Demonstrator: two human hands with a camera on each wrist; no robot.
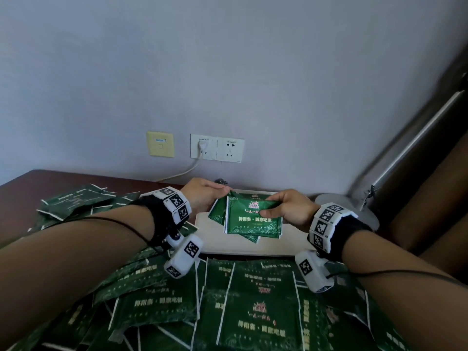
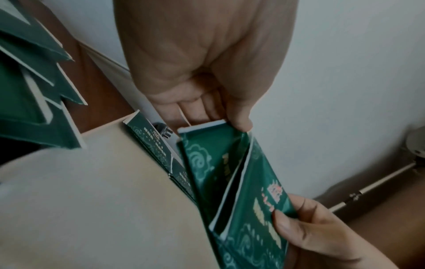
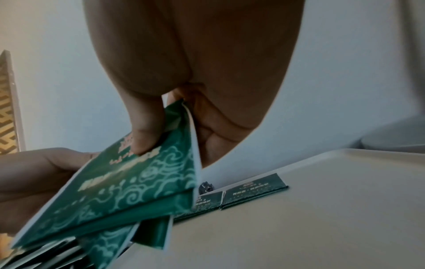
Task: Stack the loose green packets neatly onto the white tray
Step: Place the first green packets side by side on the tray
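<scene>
Here both hands, left (image 1: 202,196) and right (image 1: 286,211), pinch green packets (image 1: 253,221) above the tray (image 1: 291,244). Print is Chinese, too blurred to read.

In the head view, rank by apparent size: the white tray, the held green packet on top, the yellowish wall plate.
Largest to smallest:
1. white tray
2. held green packet
3. yellowish wall plate, though it is farther from the camera.

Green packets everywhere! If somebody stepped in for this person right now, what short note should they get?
Left hand and right hand both pinch a small bunch of green packets, held above the white tray.
Done: a few packets already lie along the tray's far edge.
Left: set this bunch down squared up, then gather the many loose packets strewn over the table in front and to the left.
</scene>
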